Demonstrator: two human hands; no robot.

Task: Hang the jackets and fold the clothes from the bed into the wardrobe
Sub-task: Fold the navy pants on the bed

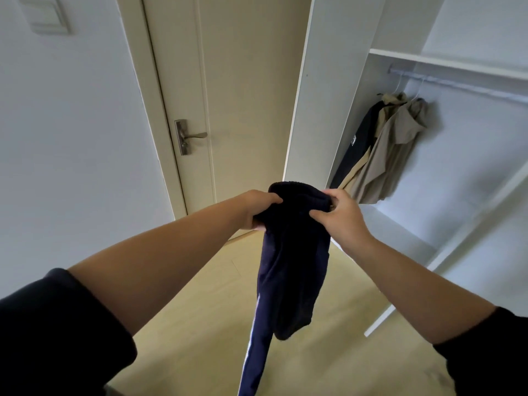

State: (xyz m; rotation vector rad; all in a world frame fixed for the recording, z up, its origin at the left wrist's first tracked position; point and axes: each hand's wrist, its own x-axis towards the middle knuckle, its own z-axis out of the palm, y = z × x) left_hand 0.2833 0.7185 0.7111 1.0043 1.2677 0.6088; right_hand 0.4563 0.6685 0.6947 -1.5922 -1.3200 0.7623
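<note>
Dark sleeves (65, 324), pushed back above the elbows, frame both bare forearms at the lower corners. Left hand (258, 208): fingers curled round the upper left edge of a navy garment (291, 270), gripping a bunched fold. Right hand (341, 214): thumb and fingers pinching the upper right edge of the same piece, which humps up between the two hands. Garment: soft knit, probably trousers or a tracksuit piece, with a pale stripe along the strip that runs out of view at the bottom; it hangs limp in mid-air over the pale wooden floor (200, 324), in front of the open wardrobe (317, 95) and clear of any shelf. Handling, as judged: light, floppy, no stiffness to hold a crease unaided, not slippery and not fragile; best taken at the two top corners of the band so the length falls straight before folding. Wardrobe contents: a beige jacket (394, 144) and a dark jacket (357, 144) beside it, both on white hangers from the rail (457, 85), with a bare shelf board (400, 224) beneath them. Surroundings: closed cream door (245, 95) with a metal handle (188, 136); wall switch (48, 15) at upper left.
</note>
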